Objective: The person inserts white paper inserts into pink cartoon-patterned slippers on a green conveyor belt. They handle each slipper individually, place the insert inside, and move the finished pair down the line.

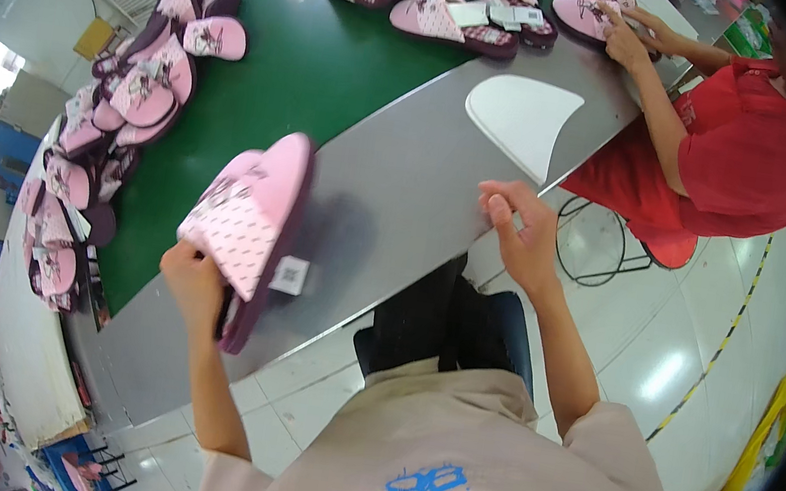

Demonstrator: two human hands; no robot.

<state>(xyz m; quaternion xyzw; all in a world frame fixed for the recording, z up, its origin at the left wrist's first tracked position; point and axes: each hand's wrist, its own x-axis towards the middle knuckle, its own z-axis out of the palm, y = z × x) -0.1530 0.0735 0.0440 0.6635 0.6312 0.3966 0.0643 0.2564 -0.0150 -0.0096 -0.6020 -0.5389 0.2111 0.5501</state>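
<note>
My left hand point(192, 280) is closed round the heel end of a pair of pink slippers point(247, 210), raised over the metal edge of the table. Their soles are dark purple, and the pink uppers carry small dark marks and a drawn figure. A white tag point(289, 275) sticks out from the side of the pair. Over the table's front edge, my right hand point(521, 225) holds nothing, its fingers partly bent and apart from the thumb. A white curved card insert point(521, 118) lies on the metal surface beyond that hand.
A green belt point(276, 78) runs along the metal table point(391, 185). Piles of pink slippers point(148, 91) line its left side, and tagged pairs point(460, 19) lie at the far end. On the right, a co-worker in red point(737, 153) handles a slipper point(586, 16).
</note>
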